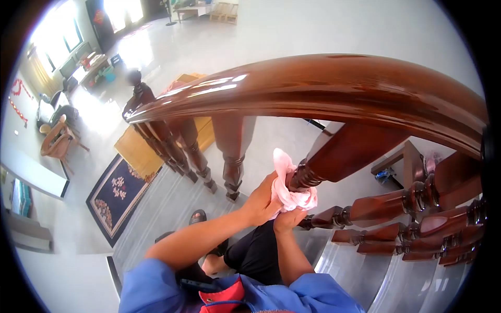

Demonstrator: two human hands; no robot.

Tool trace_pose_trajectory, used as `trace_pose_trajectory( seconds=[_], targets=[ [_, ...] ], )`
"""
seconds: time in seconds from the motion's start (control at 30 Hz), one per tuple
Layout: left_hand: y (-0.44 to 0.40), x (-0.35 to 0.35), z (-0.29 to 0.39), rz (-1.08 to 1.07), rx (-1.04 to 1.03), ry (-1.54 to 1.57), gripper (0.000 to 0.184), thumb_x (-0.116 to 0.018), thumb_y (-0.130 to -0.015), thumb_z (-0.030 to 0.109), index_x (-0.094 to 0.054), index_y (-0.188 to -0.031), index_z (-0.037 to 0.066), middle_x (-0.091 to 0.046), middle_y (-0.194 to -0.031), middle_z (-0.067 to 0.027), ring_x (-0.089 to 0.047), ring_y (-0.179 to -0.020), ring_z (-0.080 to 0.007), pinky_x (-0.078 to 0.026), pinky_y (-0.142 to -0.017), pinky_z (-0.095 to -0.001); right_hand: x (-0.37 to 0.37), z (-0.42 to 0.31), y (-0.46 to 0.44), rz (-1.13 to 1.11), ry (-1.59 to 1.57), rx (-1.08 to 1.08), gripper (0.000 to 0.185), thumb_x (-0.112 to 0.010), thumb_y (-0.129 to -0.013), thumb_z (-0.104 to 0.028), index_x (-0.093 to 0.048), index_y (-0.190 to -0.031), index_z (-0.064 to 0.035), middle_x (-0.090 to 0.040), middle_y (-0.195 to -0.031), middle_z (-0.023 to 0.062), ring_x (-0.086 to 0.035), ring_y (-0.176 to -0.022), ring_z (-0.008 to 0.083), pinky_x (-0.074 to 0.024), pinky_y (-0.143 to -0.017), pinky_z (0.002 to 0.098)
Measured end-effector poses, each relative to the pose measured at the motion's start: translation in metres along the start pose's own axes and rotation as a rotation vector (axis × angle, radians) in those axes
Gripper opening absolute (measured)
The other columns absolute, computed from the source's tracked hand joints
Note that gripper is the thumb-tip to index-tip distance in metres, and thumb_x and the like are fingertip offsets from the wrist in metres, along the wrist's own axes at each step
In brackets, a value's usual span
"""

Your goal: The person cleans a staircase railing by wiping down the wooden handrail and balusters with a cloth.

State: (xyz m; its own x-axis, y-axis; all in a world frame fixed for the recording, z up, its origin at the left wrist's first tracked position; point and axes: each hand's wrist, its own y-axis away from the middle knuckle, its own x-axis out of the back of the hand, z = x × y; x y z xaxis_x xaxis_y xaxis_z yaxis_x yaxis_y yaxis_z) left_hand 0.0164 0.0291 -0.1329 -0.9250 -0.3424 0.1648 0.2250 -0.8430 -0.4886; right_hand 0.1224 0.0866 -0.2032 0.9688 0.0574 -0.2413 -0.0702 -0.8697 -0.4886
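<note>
A pink cloth (293, 197) is wrapped around the lower turned part of a dark red-brown wooden baluster (344, 156). My left hand (262, 200) grips the cloth on its left side. Just below it, my right hand (288, 220) is closed on the cloth's lower edge. Some fingertips of both hands are hidden by the fabric. Over the baluster curves a glossy wooden handrail (334, 78), which neither hand touches.
More balusters (233, 161) line the stair on both sides. Grey stair treads (355, 271) lie at lower right. Below are a dark patterned rug (122, 193), a yellow wooden piece (136, 151) and a wooden chair (60, 141). A small table (394, 161) stands beyond the railing.
</note>
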Motion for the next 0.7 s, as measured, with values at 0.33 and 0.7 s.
trace_pose_trajectory(
  seconds=[0.33,0.7],
  targets=[
    [0.016,0.021,0.018,0.015,0.196,-0.125,0.049,-0.064,-0.091,0.013,-0.047,-0.136,0.001,-0.065,-0.117,-0.0274,-0.064,-0.112,-0.0451,-0.052,-0.091,-0.0467,0.042,-0.004,0.014,-0.147,0.234,-0.171,0.045,-0.047,-0.103,-0.025,-0.049,-0.137,0.005,-0.059,-0.13,0.015,-0.057,-0.119,0.0252,-0.0423,-0.104,0.0377],
    [0.029,0.053,0.06,0.409,0.147,-0.168,0.029,-0.063,-0.089,0.012,-0.061,-0.118,0.005,-0.07,-0.1,-0.022,-0.067,-0.094,-0.0453,-0.053,-0.078,-0.0489,0.022,-0.102,0.054,-0.25,-0.047,-0.345,0.047,-0.084,-0.085,-0.027,-0.054,-0.112,-0.0028,-0.057,-0.104,0.0014,-0.052,-0.098,0.0112,-0.0429,-0.09,0.0294]
  ],
)
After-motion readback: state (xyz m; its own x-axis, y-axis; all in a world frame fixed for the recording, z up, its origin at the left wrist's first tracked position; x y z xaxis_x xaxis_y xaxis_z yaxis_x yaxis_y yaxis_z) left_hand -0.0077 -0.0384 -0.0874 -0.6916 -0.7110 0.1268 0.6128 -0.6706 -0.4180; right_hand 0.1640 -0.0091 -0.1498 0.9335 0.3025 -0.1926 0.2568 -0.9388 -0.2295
